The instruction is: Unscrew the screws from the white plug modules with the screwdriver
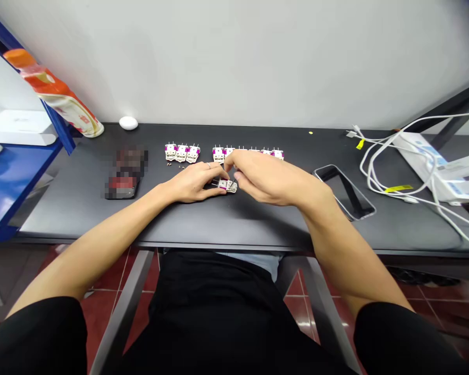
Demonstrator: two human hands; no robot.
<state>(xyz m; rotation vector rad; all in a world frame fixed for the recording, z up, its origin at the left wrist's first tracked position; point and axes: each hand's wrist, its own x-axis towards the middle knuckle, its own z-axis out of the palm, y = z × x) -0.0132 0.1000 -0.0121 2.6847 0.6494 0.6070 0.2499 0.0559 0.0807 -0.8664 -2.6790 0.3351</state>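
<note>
On the dark desk, my left hand (193,183) pinches a small white and purple block with metal pins (223,185) between thumb and fingers. My right hand (263,177) is closed just to the right, its fingers around a thin dark tool (232,184) whose end meets the top of that block. Most of the tool is hidden by the fingers, so its kind is unclear. Behind the hands, similar white and purple blocks (182,152) stand in a group of three. Another row of several such blocks (218,154) is partly covered by my right hand.
Tiny brass-coloured screws (169,164) lie before the left group. A smartphone (346,192) is right of my right hand, with white cables (369,156) and a white box (426,161) beyond. A blurred-out dark object (125,174), a white oval (128,123) and an orange bottle (58,96) are left.
</note>
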